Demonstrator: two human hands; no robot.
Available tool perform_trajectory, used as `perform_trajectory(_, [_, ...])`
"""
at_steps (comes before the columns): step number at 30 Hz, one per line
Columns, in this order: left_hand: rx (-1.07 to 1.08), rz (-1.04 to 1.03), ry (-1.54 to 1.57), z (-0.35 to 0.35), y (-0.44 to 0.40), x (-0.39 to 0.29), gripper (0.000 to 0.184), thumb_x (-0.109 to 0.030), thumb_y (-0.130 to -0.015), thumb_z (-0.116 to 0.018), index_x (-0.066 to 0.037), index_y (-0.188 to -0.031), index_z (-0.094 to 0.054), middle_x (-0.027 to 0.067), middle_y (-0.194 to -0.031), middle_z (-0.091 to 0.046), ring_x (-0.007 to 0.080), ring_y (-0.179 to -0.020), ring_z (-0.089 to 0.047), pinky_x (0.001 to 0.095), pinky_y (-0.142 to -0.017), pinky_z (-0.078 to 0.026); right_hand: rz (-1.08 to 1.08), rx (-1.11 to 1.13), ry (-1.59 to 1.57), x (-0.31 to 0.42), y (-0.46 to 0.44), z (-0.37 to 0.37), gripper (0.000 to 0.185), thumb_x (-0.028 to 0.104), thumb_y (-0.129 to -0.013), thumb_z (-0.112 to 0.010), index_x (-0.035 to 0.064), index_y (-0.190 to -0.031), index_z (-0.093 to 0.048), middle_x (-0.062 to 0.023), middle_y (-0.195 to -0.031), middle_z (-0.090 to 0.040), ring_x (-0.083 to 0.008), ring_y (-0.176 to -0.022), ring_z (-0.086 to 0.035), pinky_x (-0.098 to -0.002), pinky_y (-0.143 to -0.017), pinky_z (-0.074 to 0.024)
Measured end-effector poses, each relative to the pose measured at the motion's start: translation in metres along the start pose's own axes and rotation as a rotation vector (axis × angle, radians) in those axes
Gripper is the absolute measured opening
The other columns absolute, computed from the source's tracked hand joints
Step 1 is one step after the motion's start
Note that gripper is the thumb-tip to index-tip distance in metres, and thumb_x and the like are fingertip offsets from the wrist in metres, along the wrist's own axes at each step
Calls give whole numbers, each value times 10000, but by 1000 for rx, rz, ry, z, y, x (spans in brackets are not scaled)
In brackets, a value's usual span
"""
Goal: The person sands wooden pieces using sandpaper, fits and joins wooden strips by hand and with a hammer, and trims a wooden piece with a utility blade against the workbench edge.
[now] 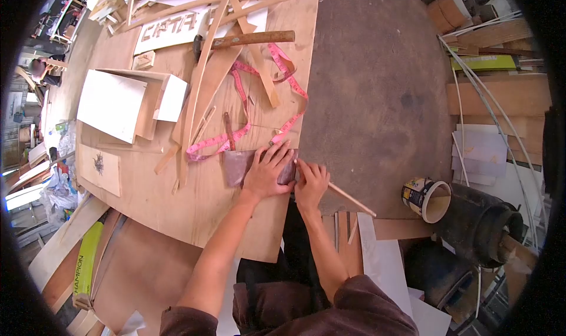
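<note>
Slab (234, 169) partly under left hand (268, 172); right hand (311, 185) partly hides stick (351, 198).

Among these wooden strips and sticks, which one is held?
The slim, pale wooden stick in the right hand, jutting past the edge of the tan plywood tabletop; the long, tan wooden strips on it are in neither hand.

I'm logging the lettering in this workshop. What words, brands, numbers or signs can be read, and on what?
"HAMPION": on the green strip at lower left; any letter before it is unclear.
"CIPTA", probably: in brown letters on the white board.
Pink measuring tape: markings too small to read.
Tub: label print too small to read.
Green piece at upper right: any print too blurred.
</note>
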State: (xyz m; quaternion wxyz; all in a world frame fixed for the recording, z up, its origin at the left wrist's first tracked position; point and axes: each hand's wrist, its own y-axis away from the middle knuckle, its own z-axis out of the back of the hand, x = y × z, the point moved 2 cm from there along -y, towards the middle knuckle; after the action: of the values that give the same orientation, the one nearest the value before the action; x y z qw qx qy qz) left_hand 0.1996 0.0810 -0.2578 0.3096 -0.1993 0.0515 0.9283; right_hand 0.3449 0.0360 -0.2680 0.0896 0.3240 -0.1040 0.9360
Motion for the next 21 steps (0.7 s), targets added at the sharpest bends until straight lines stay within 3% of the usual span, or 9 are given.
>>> perform_trajectory(2, [20, -3, -27, 3, 0, 1, 951, -504, -630, -793, -105, -1437, -490, 79, -1564, -392, 239, -1439, -335, 497, -1140, -257, -26, -40, -3, 1, -1, -1, 306, -48, -806, -630, 92, -1058, -733, -42, -961, -673, -268, -893, -572, -392, -787, -395])
perform_trajectory(4, [23, -6, -21, 2, 2, 1, 958, -501, -625, -794, -104, -1441, -485, 78, -1568, -385, 238, -1441, -331, 497, -1140, -257, -56, 11, 15, 2, 3, 2, 427, -50, -714, -624, 110, -1100, -710, -58, -973, -652, -289, -944, -564, -421, -805, -408])
perform_trajectory(11, [28, -8, -50, 2, 0, 1, 960, -533, -636, -778, -96, -1440, -486, 80, -1571, -381, 239, -1442, -327, 497, -1138, -250, -56, -48, 38, 4, -5, 0, 398, -32, -732, -634, 107, -1096, -715, -59, -996, -674, -287, -936, -570, -422, -798, -413])
perform_trajectory(14, [7, -22, -37, 0, -1, 2, 949, -543, -645, -770, -91, -1432, -492, 81, -1569, -384, 242, -1438, -328, 497, -1136, -249, -24, -54, 59, 2, 12, 0, 289, -21, -804, -652, 108, -1048, -739, -29, -952, -685, -261, -922, -580, -388, -794, -399])
perform_trajectory(16, [-2, -19, -36, 0, -2, 1, 949, -541, -642, -771, -92, -1430, -494, 81, -1568, -385, 244, -1437, -330, 497, -1135, -250, 1, -79, 1, 3, 18, 0, 409, -31, -738, -633, 108, -1114, -714, -56, -1019, -684, -281, -932, -572, -422, -814, -409])
perform_trajectory(21, [9, -25, -43, 5, -2, 2, 901, -531, -659, -756, -97, -1411, -515, 70, -1563, -391, 218, -1439, -327, 484, -1143, -258, 25, -54, 32, 7, 12, 5, 415, -21, -748, -624, 111, -1133, -705, -43, -1034, -684, -261, -939, -577, -419, -826, -409])
